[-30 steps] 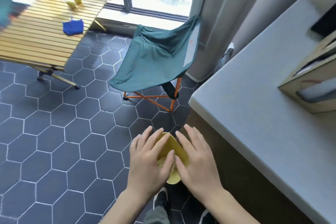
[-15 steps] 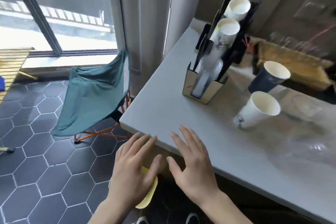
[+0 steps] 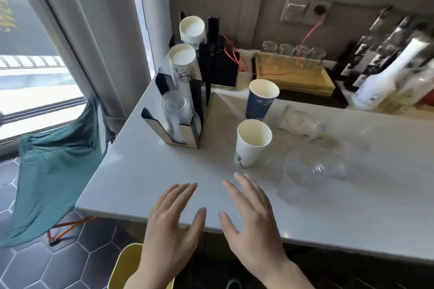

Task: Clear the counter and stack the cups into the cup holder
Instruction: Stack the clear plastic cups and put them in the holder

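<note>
A white paper cup point(image 3: 252, 145) stands upright on the pale counter point(image 3: 145, 171), with a dark blue paper cup point(image 3: 260, 101) behind it. Clear plastic cups point(image 3: 314, 169) lie on their sides to the right. The black cup holder point(image 3: 180, 124) at the counter's left end holds leaning stacks of white cups point(image 3: 183, 58) and clear cups point(image 3: 173, 105). My left hand point(image 3: 173, 230) and my right hand point(image 3: 251, 225) hover side by side over the counter's front edge, fingers spread and holding nothing. The right fingertips are just short of the white cup.
A yellow container point(image 3: 126, 265) sits low beneath my left forearm. A green folding chair point(image 3: 56, 152) stands on the dark tiled floor at left. Bottles point(image 3: 387, 73), a wooden tray with glasses point(image 3: 293, 73) and a red cable line the back wall.
My view has swung up from the floor to the counter. Both hands have let go of the yellow thing and risen, open, over the counter's edge.
</note>
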